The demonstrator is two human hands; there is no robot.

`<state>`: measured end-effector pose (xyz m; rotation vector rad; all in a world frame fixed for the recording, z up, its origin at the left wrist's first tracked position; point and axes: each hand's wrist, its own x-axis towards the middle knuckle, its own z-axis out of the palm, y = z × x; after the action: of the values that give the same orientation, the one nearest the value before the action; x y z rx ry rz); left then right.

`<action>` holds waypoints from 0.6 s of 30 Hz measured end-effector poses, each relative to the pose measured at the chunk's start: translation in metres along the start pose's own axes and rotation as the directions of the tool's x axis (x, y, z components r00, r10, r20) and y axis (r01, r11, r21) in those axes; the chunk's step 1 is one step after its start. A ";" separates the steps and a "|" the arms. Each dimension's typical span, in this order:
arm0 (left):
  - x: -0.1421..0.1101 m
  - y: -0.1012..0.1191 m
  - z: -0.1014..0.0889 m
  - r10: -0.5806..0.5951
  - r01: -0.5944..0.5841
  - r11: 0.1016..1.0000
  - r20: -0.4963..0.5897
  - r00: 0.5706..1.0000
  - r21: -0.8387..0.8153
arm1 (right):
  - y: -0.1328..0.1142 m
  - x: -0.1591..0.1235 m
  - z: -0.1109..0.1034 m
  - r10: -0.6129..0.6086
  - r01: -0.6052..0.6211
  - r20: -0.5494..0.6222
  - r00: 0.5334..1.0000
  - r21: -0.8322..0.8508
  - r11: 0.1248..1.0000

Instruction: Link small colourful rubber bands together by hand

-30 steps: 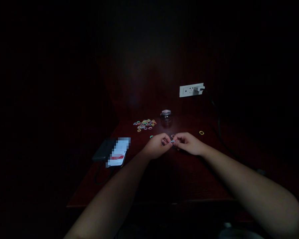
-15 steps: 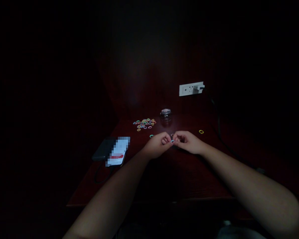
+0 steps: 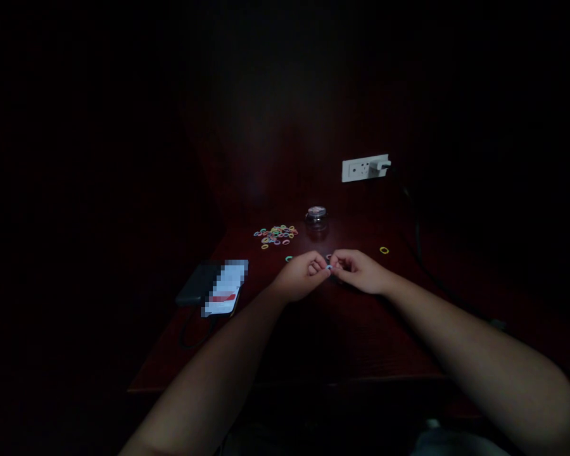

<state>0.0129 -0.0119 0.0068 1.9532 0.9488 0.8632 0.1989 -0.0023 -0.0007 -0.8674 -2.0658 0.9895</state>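
Note:
Between the fingertips of both hands is a small light-blue hair band (image 3: 329,267), partly hidden by the fingers. My left hand (image 3: 304,275) pinches it from the left, fingers curled. From the right, my right hand (image 3: 358,271) pinches the same band. Just behind the hands lie a green hair band (image 3: 289,258) and a pinkish one (image 3: 329,256), each partly covered. A yellow hair band (image 3: 384,250) rests alone to the right. Farther back on the left, several colourful hair bands (image 3: 276,235) lie in a loose pile.
A small clear jar with a lid (image 3: 316,214) stands at the back of the dark red table (image 3: 342,354). On the left lie a lit phone (image 3: 227,288) and a dark flat block (image 3: 196,285) with a cable. A wall socket (image 3: 365,168) holds a plug, its cable running down the right side.
Almost nothing differs. Both hands stay in place, still pinching the light-blue hair band, which shows slightly more between the fingertips.

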 end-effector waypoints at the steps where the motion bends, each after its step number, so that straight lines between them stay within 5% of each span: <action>1: 0.000 0.000 0.000 0.001 -0.001 1.000 -0.004 1.000 0.003 | 0.000 0.000 0.000 0.000 0.000 -0.001 1.000 -0.008 1.000; 18: 0.002 -0.007 -0.002 0.004 -0.004 1.000 -0.013 1.000 0.006 | -0.003 -0.001 0.000 0.027 -0.026 0.033 0.999 -0.022 0.999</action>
<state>0.0105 -0.0071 0.0023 1.9578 0.9567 0.8771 0.1985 -0.0046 0.0012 -0.8974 -2.1015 1.0031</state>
